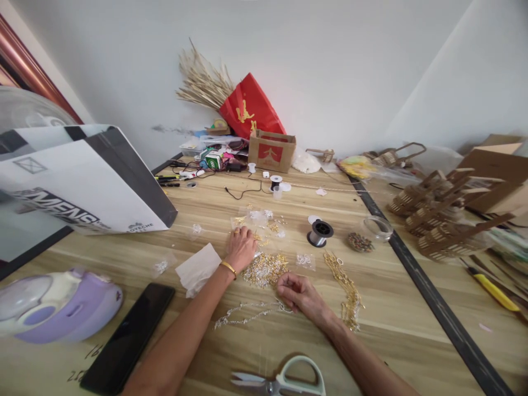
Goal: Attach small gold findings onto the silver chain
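Observation:
My left hand (pixel 241 247), with a gold bangle at the wrist, rests palm down on the wooden table, its fingers bent over small gold pieces and clear packets. Just right of it lies a heap of gold and silver beads (pixel 264 269). My right hand (pixel 297 291) has its fingers curled in a pinch at the end of a silver bead chain (pixel 247 314) that trails left across the table. What the pinch holds is too small to make out. A gold chain (pixel 346 286) lies to the right of that hand.
Scissors (pixel 284 379) lie at the near edge, a black phone (pixel 130 335) and a purple device (pixel 58 305) at the left. A wire spool (pixel 319 232), a bead dish (pixel 360 242), a white bag (pixel 82 181) and wooden baskets (pixel 445 220) stand further back.

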The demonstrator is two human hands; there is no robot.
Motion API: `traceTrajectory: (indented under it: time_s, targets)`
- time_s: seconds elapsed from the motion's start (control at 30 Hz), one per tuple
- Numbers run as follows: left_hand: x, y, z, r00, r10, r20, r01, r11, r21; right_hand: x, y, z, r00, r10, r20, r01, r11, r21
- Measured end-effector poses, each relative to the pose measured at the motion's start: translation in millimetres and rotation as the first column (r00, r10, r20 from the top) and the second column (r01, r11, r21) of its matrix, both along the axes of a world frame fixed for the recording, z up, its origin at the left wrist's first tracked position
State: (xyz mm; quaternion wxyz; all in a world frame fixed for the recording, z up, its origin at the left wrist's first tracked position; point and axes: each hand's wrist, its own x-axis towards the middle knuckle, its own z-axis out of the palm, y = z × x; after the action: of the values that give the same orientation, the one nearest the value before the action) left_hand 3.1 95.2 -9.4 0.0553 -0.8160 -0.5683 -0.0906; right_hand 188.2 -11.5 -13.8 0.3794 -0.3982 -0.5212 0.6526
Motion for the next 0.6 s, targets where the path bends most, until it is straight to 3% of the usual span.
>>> traceTrajectory:
  time_s: [0.37,0.6]
  targets:
    - [-3,8,6.4,0.994,0.019,0.109,-0.019,1.000,-0.003,1,0,-5.6,1.000,0.008,-0.015,-0.007,1.000,0.008]
    - [-4,27,8.0,0.982,0.136,0.130,-0.125,0.988,-0.090,1,0,-2.9,1.000,0.009,-0.007,-0.009,1.000,0.002]
